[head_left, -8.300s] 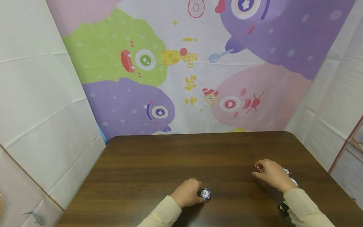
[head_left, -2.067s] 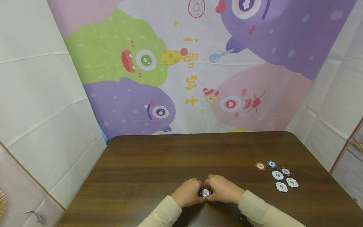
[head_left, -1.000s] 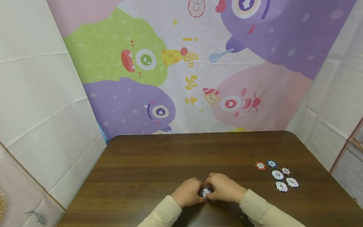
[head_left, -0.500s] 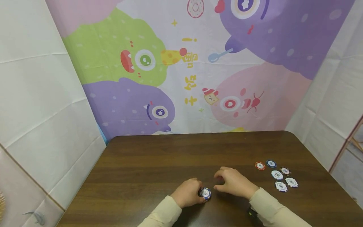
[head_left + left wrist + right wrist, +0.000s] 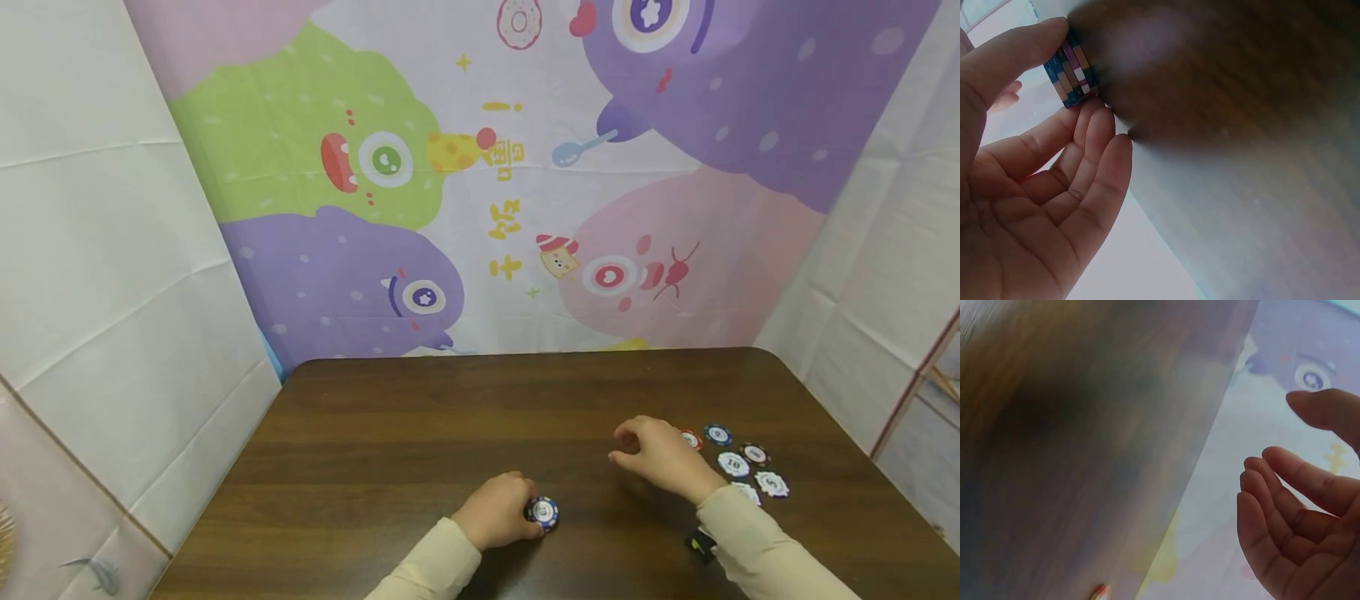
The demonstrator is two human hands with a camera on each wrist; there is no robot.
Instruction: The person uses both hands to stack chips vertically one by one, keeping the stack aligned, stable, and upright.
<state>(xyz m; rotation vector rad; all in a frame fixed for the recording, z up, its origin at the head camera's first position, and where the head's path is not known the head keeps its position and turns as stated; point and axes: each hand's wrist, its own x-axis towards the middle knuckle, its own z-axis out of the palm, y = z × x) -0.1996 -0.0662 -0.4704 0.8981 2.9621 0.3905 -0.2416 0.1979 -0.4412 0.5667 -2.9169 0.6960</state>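
Observation:
In the head view a short stack of poker chips (image 5: 543, 513), topped by a blue-edged white chip, stands on the brown table near its front. My left hand (image 5: 495, 512) holds this stack between thumb and fingers; the left wrist view shows several layered chips (image 5: 1072, 72) with coloured edge bands. To the right, my right hand (image 5: 666, 458) is above the table with thumb and fingers apart and nothing between them. It partly covers a red chip (image 5: 692, 439) and a white chip (image 5: 747, 492). The right wrist view shows those fingers (image 5: 1254, 525) loosely bent.
Beside the right hand lie a blue chip (image 5: 717, 434), a dark chip (image 5: 754, 454), a white 10 chip (image 5: 732, 464) and another white chip (image 5: 772, 483), all flat. A cartoon-printed cloth (image 5: 510, 208) hangs behind the table (image 5: 420, 408). A black device (image 5: 700, 545) shows under the right sleeve.
My right hand has let go of the stack and moved right and farther back, towards the loose chips. The left hand has stayed at the stack.

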